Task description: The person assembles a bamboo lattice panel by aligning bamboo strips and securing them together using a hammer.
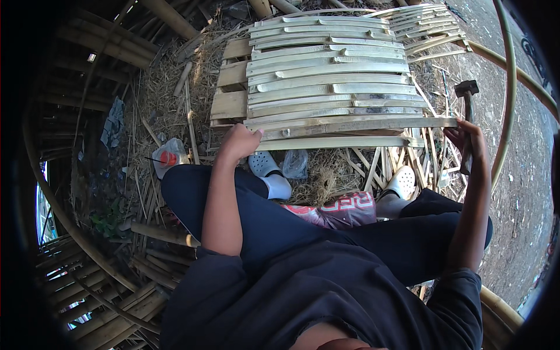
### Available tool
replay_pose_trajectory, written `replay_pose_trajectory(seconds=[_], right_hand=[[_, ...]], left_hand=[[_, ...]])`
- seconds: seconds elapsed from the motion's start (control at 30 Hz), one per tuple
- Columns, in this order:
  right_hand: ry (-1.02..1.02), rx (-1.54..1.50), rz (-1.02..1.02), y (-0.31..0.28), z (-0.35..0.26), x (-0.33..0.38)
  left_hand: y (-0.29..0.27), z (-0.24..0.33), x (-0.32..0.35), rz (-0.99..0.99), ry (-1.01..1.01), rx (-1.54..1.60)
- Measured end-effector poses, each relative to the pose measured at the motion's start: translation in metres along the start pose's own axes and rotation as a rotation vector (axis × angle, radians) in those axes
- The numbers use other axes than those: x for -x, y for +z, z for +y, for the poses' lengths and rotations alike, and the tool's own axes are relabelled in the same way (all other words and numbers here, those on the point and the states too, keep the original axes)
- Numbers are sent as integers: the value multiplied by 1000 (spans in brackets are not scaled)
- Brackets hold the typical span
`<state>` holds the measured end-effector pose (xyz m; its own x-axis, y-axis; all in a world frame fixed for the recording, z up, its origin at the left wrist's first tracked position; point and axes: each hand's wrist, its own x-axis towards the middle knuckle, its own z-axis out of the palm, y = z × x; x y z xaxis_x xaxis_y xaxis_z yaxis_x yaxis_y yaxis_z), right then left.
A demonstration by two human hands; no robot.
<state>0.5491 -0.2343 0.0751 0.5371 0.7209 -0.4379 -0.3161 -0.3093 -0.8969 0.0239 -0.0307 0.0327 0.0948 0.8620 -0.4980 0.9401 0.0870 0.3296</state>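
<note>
Rows of pale split-bamboo slats (332, 77) lie side by side across flat wooden boards (228, 105) in front of me. A long narrow bamboo slat (361, 123) crosses the near edge of the rows. My left hand (238, 142) is closed at its left end, the fingertips partly hidden. At its right end, my right hand (468, 139) holds the tip between the fingers. The same hand has a hammer (466, 90), its dark head pointing away from me and its handle running through the hand. Another loose-looking slat (344, 143) lies just nearer to me.
More slats (426, 26) extend at the far right. Bamboo poles (511, 87) curve along the right, and stacked poles (111, 44) stand at left. Straw and bamboo offcuts cover the ground around my white clogs (401, 182). A plastic bag with a red cup (169, 157) sits by my left knee.
</note>
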Motion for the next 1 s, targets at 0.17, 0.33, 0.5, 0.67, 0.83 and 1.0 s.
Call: replay_pose_trajectory(seconds=[0.17, 0.33, 0.5, 0.67, 0.83, 1.0], right_hand=[[-18, -5, 59, 3, -5, 6], [-16, -175, -1, -5, -1, 3], [-11, -230, 19, -4, -5, 6], [-72, -284, 32, -3, -12, 11], [-78, -347, -40, -26, -5, 0], [-41, -370, -4, -14, -5, -1]], left_hand=[[6, -15, -13, 32, -30, -40], [-11, 31, 23, -63, -75, -147], [5, 44, 33, 236, 938, 11], [27, 48, 22, 164, 943, -42], [35, 52, 24, 246, 958, -22], [42, 55, 28, 122, 770, 105]])
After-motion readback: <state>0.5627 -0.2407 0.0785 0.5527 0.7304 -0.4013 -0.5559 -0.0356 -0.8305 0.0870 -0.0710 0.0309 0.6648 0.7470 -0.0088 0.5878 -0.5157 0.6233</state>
